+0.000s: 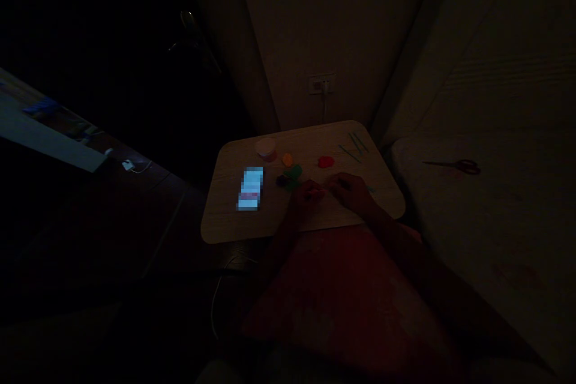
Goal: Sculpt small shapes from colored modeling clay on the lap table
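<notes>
In dim light my left hand [306,193] is closed near the front of a small wooden table, with a small red piece [316,191] showing at its fingers. It looks like soft modelling clay, though the dark hides its exact shape. My right hand [348,187] is just beside it, fingertips pinched together close to that piece; what they hold cannot be made out. Beyond the hands lies a bright red lump [326,162]. Left of it are green lumps [294,172], an orange lump [287,160] and a dark lump [282,181].
A lit phone [251,188] lies on the table [220,216] at left, behind it a pale round tub [266,149]. Several thin blue-green sticks [355,145] are at the back right. Scissors [456,165] rest on the pale surface at right. A wall socket [322,84] holds a plug.
</notes>
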The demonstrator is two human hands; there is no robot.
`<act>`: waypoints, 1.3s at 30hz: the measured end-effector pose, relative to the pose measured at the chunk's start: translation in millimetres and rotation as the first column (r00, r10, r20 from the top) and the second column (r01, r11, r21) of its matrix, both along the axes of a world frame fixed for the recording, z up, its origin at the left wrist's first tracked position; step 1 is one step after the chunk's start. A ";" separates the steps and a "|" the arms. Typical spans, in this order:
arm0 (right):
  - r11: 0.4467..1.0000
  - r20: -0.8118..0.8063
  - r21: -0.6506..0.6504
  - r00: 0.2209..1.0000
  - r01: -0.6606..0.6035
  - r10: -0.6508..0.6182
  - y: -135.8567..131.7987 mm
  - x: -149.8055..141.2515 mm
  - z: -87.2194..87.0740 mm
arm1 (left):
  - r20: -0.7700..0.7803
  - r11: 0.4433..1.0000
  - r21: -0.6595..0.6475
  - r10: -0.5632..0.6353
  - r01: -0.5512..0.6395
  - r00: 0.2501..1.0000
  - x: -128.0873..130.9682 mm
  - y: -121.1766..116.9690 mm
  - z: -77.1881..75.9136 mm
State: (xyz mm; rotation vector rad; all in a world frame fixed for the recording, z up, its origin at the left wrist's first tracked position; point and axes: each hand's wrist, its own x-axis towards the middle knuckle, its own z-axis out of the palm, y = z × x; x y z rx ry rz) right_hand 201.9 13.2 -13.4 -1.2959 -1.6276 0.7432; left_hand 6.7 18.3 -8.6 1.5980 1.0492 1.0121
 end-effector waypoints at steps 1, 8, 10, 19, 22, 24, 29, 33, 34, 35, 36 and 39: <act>1.000 0.008 0.002 1.000 -0.007 0.007 0.1 0.2 0.9 | -0.002 1.000 -0.006 0.001 -0.001 1.000 0.1 -0.2 0.5; 0.998 0.003 0.065 1.000 -0.015 0.015 1.1 0.6 -1.3 | -0.009 1.000 0.005 -0.005 0.005 1.000 -1.1 0.4 -0.8; 0.998 -0.007 0.058 1.000 -0.023 0.024 0.6 0.7 -2.2 | -0.009 1.000 0.009 -0.015 0.015 1.000 -1.3 0.7 -1.7; 0.997 -0.005 0.073 0.999 -0.034 0.034 0.1 0.6 -2.3 | 0.013 1.000 -0.002 -0.012 0.012 1.000 -0.2 -0.6 0.3; 0.999 0.000 0.045 1.000 -0.026 0.026 0.0 0.3 -1.0 | 0.003 1.000 -0.007 -0.006 0.006 1.000 -0.2 -0.6 0.0; 0.999 0.007 0.028 1.000 -0.030 0.029 -0.3 0.2 0.6 | 0.005 1.000 -0.006 -0.005 0.005 1.000 -0.2 -0.5 0.0; 1.000 0.011 -0.001 1.000 -0.026 0.026 -1.1 0.0 3.8 | 0.028 1.000 -0.007 -0.025 0.025 0.999 -0.6 -0.2 0.8; 1.000 0.013 0.000 1.000 -0.015 0.015 -2.4 -0.6 5.6 | 0.016 1.000 -0.004 -0.015 0.015 1.000 -0.4 -0.9 2.3; 1.000 0.009 0.001 1.000 -0.013 0.013 -2.8 -0.7 6.1 | 0.012 1.000 -0.004 -0.010 0.010 1.000 -0.2 -1.1 2.7; 1.000 0.005 0.001 1.000 -0.014 0.014 -3.2 -0.9 6.7 | 0.009 1.000 -0.001 -0.009 0.009 1.000 -0.1 -1.2 3.0; 1.000 -0.001 -0.003 1.000 -0.019 0.019 -3.5 -1.0 7.1 | 0.006 1.000 0.005 -0.008 0.008 1.000 0.1 -1.2 3.2; 0.999 -0.014 -0.016 0.999 -0.036 0.035 -3.4 -1.0 7.0 | 0.000 1.000 0.020 -0.016 0.016 1.000 0.1 -0.7 2.7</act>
